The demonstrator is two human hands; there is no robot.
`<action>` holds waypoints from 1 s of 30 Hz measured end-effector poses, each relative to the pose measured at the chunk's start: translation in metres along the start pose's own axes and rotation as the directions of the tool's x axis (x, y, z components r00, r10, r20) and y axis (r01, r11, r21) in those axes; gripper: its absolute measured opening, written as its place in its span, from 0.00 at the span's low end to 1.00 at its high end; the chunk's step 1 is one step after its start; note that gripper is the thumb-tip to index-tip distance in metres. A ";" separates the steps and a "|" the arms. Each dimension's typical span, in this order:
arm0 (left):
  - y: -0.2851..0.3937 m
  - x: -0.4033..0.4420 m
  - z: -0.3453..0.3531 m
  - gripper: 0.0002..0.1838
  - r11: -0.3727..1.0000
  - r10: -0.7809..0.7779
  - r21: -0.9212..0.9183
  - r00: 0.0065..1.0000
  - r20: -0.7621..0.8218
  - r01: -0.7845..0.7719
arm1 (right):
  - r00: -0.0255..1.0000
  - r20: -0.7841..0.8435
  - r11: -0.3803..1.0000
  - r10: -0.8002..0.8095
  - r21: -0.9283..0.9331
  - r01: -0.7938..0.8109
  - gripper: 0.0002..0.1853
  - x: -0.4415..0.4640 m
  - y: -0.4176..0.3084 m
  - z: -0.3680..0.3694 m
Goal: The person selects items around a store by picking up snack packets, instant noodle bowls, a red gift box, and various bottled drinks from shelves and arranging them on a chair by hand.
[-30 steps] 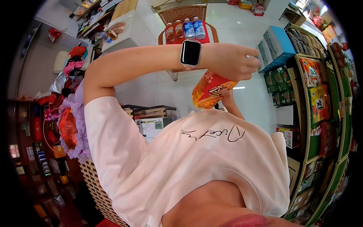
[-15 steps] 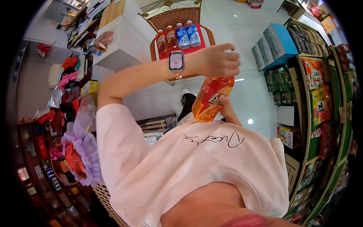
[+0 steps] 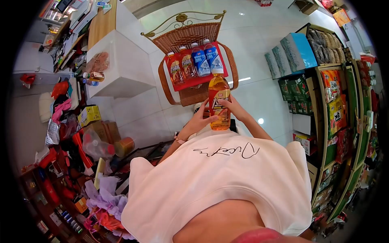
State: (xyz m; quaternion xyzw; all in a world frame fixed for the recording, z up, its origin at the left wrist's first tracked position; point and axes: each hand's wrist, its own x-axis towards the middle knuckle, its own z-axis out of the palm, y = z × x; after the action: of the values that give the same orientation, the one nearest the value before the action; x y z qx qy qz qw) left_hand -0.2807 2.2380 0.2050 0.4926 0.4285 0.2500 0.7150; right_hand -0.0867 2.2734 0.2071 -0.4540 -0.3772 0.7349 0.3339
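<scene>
A bottle of amber drink (image 3: 220, 86) with a red label and white cap stands upright in front of my chest, between both hands. My left hand (image 3: 198, 120) is wrapped about its lower left side, thumb across the front. On the other side, my right hand (image 3: 236, 108) holds it with a finger on the label. Beyond it, a wicker chair (image 3: 190, 97) carries a red cloth. On that cloth lie two red-labelled drink bottles (image 3: 176, 69) and two blue-labelled bottles (image 3: 200, 61), side by side.
To the left are a white counter (image 3: 125, 69), a heap of bags and clothes (image 3: 60, 101), and a clear plastic container with a red cap (image 3: 96, 145). Shelves of packaged goods (image 3: 334, 109) line the right, with blue boxes (image 3: 300, 50) at their near end.
My left hand has come down from the bottle's top to its lower side. The bottle has gone from tilted to upright, its cap now showing. The view has shifted, showing more of the chair.
</scene>
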 end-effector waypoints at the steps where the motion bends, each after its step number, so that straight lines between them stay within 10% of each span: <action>1: -0.003 0.002 -0.010 0.44 0.998 0.013 -0.067 1.000 -0.024 -0.015 | 1.000 0.023 1.000 0.014 0.016 -0.015 0.29 0.013 0.005 0.008; 14: 0.003 0.055 -0.114 0.27 0.969 -0.113 -0.235 0.984 -0.135 0.079 | 0.984 -0.163 0.990 0.066 -0.112 -0.085 0.43 0.101 0.003 0.058; 30: 0.013 0.242 -0.116 0.19 0.876 -0.291 -0.437 0.946 -0.142 0.204 | 0.973 -0.226 0.990 0.037 -0.123 -0.066 0.40 0.225 -0.036 -0.087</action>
State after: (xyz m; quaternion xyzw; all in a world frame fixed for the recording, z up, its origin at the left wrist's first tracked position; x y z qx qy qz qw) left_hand -0.2571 2.4885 0.1115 0.2413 0.4955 0.2908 0.7821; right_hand -0.0831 2.5001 0.1178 -0.5640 -0.3724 0.6617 0.3245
